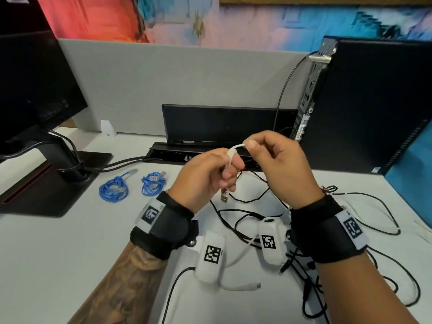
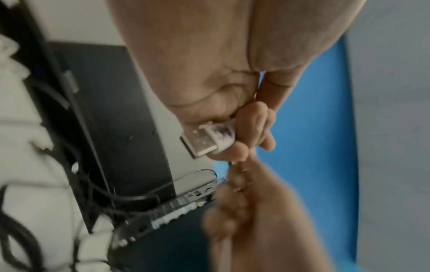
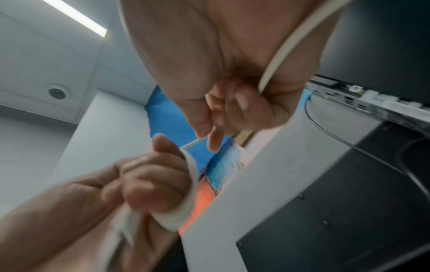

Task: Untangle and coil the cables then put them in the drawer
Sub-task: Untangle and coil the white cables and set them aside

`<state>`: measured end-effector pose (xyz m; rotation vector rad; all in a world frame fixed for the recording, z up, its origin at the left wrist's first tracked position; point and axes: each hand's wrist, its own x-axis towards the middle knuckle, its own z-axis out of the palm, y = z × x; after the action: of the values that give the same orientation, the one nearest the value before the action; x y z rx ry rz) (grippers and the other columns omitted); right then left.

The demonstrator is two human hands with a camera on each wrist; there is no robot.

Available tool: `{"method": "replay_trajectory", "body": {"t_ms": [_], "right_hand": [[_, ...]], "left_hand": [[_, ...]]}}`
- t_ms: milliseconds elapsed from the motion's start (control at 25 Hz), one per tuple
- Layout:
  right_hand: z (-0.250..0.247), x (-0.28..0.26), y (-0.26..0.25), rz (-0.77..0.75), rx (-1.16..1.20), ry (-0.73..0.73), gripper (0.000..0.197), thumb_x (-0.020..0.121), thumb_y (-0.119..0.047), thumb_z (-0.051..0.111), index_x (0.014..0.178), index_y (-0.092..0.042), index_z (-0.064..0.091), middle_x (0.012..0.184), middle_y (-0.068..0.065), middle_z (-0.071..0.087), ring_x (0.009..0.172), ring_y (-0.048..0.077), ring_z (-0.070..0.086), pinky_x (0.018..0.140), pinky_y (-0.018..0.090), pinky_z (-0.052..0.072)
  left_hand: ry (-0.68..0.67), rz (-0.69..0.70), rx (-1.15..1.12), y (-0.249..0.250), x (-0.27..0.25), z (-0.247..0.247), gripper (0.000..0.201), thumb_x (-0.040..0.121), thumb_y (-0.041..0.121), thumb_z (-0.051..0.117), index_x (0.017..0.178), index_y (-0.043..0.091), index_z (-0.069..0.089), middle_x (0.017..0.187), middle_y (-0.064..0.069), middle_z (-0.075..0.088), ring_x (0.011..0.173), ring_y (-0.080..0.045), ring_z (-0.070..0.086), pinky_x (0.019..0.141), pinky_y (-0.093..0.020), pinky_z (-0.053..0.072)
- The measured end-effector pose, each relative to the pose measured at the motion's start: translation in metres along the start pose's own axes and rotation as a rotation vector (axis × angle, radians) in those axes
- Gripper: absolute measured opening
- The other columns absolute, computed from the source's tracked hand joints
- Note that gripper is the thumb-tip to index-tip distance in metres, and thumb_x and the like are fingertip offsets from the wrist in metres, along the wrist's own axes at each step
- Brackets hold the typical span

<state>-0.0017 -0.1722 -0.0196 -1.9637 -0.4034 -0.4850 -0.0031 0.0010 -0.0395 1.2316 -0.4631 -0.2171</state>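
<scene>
Cable [image 1: 231, 155], white and thin, was held above the desk [image 1: 70, 242] between both hands: the left hand [image 1: 205, 176] had its fingers curled round the end with the USB plug [image 1: 224, 197], which stuck out below the fist, while the right hand [image 1: 278, 167] pinched the loop between thumb and forefinger. The rest of it trailed down to the desk, ending in a small plug [image 1: 256, 286] near the front edge. Black cables [image 1: 311, 284] lay tangled on the white desk beneath the right wrist, and two blue coils [image 1: 113, 188] [image 1: 153, 184] sat side by side to the left, well apart from the tangle. A grey partition [image 1: 175, 85] stood behind, with a monitor [image 1: 30, 90] at the left, a black PC tower [image 1: 374, 101] at the right and a flat black unit [image 1: 222, 125] between them. Only the left wrist view showed the plug's metal face [image 2: 200, 141] and smudged white shell; only the right wrist view, blurred, showed cable [image 3: 192, 184] wrapped round the left fingers [image 3: 149, 184] and a ceiling light [image 3: 76, 17].
</scene>
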Motion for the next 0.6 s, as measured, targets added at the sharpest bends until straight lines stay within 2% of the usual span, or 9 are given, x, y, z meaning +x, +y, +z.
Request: {"method": "replay_trajectory", "body": {"t_ms": [80,160,200,280,360,400,440,520,600], "right_hand": [[0.008,-0.003,0.008,0.101,-0.064,-0.178,0.023,0.104,-0.027,0.053,0.099,-0.021,0.074,0.072,-0.009,0.062,0.063,0.006,0.054,0.06,0.024,0.046],[0.018,-0.011,0.008,0.171,-0.166,-0.459,0.03,0.104,-0.034,0.052,0.091,-0.016,0.072,0.063,-0.007,0.05,0.052,0.003,0.041,0.054,0.022,0.038],[0.023,-0.014,0.006,0.159,-0.191,-0.551,0.035,0.103,-0.037,0.053,0.084,-0.012,0.068,0.061,-0.005,0.045,0.05,0.005,0.037,0.053,0.023,0.035],[0.027,-0.015,-0.001,0.103,-0.223,-0.601,0.037,0.101,-0.038,0.056,0.075,-0.013,0.062,0.056,-0.008,0.039,0.051,0.007,0.037,0.053,0.029,0.039],[0.025,-0.014,-0.009,0.123,-0.195,-0.557,0.027,0.099,-0.036,0.06,0.081,-0.019,0.07,0.052,-0.011,0.044,0.05,0.006,0.044,0.054,0.034,0.056],[0.022,-0.014,-0.013,0.166,-0.11,-0.511,0.022,0.098,-0.032,0.062,0.085,-0.02,0.073,0.051,-0.013,0.045,0.05,0.006,0.046,0.055,0.036,0.06],[0.019,-0.013,-0.017,0.197,-0.008,-0.448,0.018,0.098,-0.027,0.064,0.088,-0.017,0.075,0.05,-0.014,0.046,0.05,0.006,0.046,0.054,0.036,0.061],[0.007,-0.01,-0.024,0.168,0.11,-0.278,0.014,0.098,-0.017,0.064,0.092,-0.012,0.076,0.052,-0.016,0.054,0.05,0.003,0.047,0.049,0.022,0.051],[-0.005,-0.004,-0.023,0.058,0.062,-0.099,0.014,0.099,-0.016,0.062,0.095,-0.015,0.075,0.061,-0.023,0.061,0.057,-0.003,0.054,0.057,0.009,0.042]], "left_hand": [[0.038,-0.001,-0.405,0.006,0.002,-0.009,0.026,0.096,0.015,0.039,0.095,0.003,0.062,0.066,0.0,0.045,0.056,-0.012,0.043,0.063,-0.029,0.049],[0.197,0.067,-0.632,0.005,0.006,-0.022,0.027,0.102,0.014,0.037,0.104,0.002,0.062,0.072,0.001,0.055,0.062,-0.009,0.056,0.07,-0.029,0.056],[0.296,0.086,-0.657,0.003,0.008,-0.028,0.027,0.104,0.014,0.038,0.107,0.002,0.062,0.075,0.0,0.062,0.066,-0.009,0.062,0.073,-0.029,0.057],[0.468,0.095,-0.573,-0.006,0.012,-0.037,0.026,0.105,0.013,0.04,0.113,0.002,0.061,0.083,-0.003,0.072,0.076,-0.012,0.071,0.078,-0.029,0.059],[0.55,0.098,-0.391,-0.017,0.014,-0.04,0.025,0.104,0.011,0.042,0.116,0.001,0.062,0.088,-0.007,0.073,0.083,-0.016,0.072,0.082,-0.031,0.058],[0.56,0.114,-0.25,-0.021,0.014,-0.039,0.024,0.104,0.011,0.043,0.113,0.003,0.064,0.088,-0.007,0.073,0.084,-0.018,0.072,0.084,-0.033,0.058],[0.559,0.143,-0.041,-0.023,0.013,-0.039,0.024,0.103,0.01,0.045,0.109,0.006,0.068,0.087,-0.008,0.073,0.084,-0.019,0.071,0.084,-0.035,0.058],[0.51,0.173,0.396,-0.025,0.01,-0.036,0.024,0.102,0.01,0.048,0.1,0.01,0.072,0.081,-0.008,0.073,0.078,-0.019,0.07,0.079,-0.036,0.058],[0.357,0.089,0.488,-0.025,0.007,-0.028,0.029,0.103,0.012,0.045,0.097,0.006,0.072,0.074,-0.009,0.069,0.068,-0.02,0.067,0.069,-0.036,0.055]]}}
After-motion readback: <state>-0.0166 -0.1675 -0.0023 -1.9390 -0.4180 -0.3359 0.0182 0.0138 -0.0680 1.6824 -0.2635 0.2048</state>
